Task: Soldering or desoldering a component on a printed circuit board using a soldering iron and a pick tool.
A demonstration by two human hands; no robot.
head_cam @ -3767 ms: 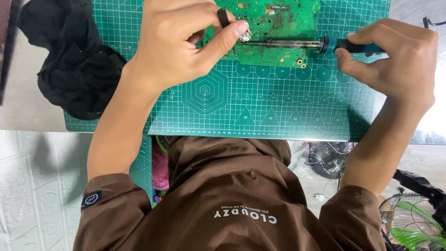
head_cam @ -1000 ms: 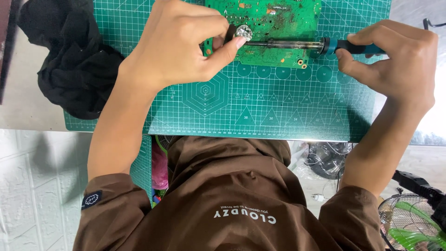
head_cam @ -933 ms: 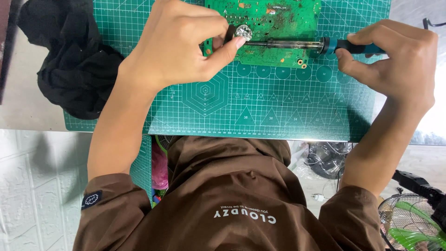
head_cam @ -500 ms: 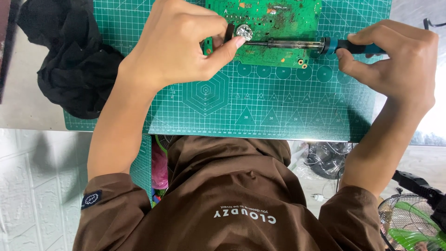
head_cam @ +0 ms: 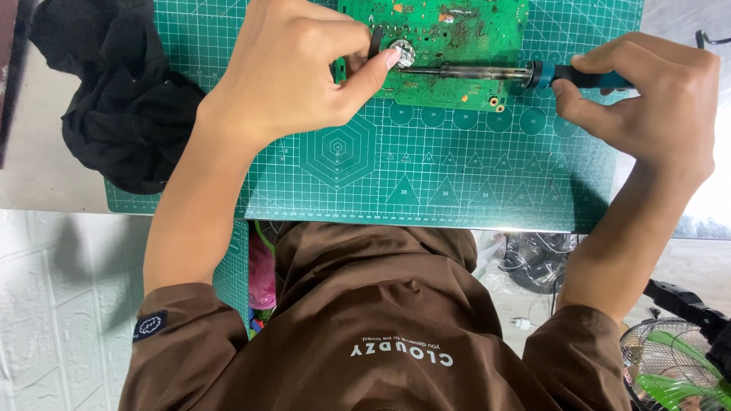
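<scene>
A green circuit board (head_cam: 457, 46) lies on a green cutting mat (head_cam: 396, 167) at the top of the view. My left hand (head_cam: 297, 68) rests on the board's left part, thumb and fingers pinching a small round silver part (head_cam: 402, 53) next to a black piece. My right hand (head_cam: 647, 99) grips the teal and black handle of a soldering iron (head_cam: 487, 73). The iron's metal shaft lies across the board, its tip at the silver part.
A black cloth (head_cam: 114, 99) is bunched on the mat's left edge. Below the table's front edge are my brown shirt (head_cam: 381, 327), a green fan in a wire guard (head_cam: 678, 373) at bottom right, and cables on the floor.
Since 3.8 s ago my left thumb and fingers have shifted onto the silver part. Over the last second both hands and the iron have stayed almost still.
</scene>
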